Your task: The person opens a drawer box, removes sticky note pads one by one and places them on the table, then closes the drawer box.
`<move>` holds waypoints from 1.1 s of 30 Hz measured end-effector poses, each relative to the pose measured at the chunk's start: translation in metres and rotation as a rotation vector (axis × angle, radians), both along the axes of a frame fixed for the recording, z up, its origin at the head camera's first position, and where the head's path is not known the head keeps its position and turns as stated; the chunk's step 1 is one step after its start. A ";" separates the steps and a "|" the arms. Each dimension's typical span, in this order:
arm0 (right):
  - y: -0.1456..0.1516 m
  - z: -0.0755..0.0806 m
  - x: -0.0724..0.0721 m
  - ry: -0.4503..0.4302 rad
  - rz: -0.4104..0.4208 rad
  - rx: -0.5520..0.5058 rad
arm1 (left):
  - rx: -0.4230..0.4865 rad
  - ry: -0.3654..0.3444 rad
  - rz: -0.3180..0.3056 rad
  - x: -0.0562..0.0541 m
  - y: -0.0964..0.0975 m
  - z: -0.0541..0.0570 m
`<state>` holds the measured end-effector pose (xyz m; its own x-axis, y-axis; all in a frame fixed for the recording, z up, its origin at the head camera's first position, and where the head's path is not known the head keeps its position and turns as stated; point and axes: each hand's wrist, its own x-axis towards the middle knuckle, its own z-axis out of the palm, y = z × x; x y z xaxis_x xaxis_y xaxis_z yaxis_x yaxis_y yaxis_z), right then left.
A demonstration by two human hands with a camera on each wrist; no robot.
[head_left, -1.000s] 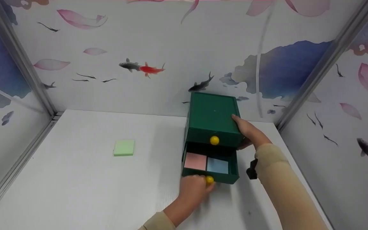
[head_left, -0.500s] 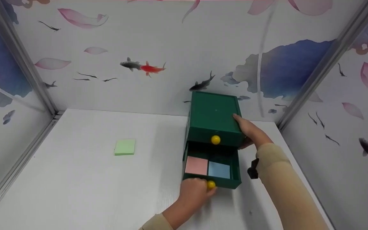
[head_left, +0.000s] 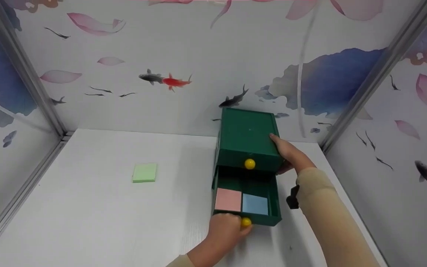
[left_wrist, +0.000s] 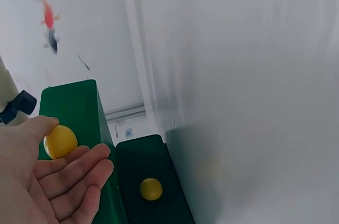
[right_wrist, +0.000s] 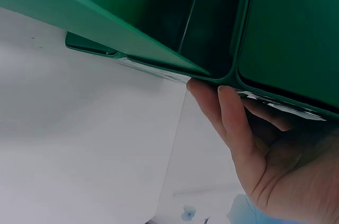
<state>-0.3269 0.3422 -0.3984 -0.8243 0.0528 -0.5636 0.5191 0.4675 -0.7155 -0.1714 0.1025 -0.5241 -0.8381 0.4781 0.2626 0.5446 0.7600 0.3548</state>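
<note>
A green two-drawer cabinet (head_left: pixel 248 129) stands against the back wall, its lower drawer (head_left: pixel 272 219) pulled out. My left hand (head_left: pixel 224 231) pinches that drawer's yellow knob (left_wrist: pixel 61 142) between thumb and index finger; the other fingers are loosely bent below it. At the cabinet's right side, my right hand (head_left: pixel 291 154) holds the body, thumb over the top edge and fingers against the side (right_wrist: pixel 233 123). Inside the drawer lie a pink square pad (head_left: pixel 228 200) and, to its right, a blue square pad (head_left: pixel 255 204). The upper drawer, with its yellow knob (head_left: pixel 250 164), is closed.
A light green square pad (head_left: pixel 144 172) lies on the white table (head_left: pixel 106 215), left of the cabinet. Printed panels with fish and petals enclose the table at the back and sides, joined by metal posts (head_left: pixel 376 78).
My left hand has drawn the lower drawer farther out toward me, and the pink and blue pads have come along with it. The right hand has kept its place on the cabinet.
</note>
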 end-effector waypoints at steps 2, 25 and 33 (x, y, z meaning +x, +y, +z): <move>0.000 0.000 0.000 0.003 -0.003 -0.005 | -0.008 -0.006 -0.002 0.001 0.000 0.000; 0.001 0.000 -0.001 0.020 -0.004 0.013 | -0.019 0.027 -0.009 0.009 0.003 -0.005; 0.000 -0.001 -0.001 0.004 -0.020 0.003 | 0.002 -0.007 -0.023 0.011 0.003 -0.006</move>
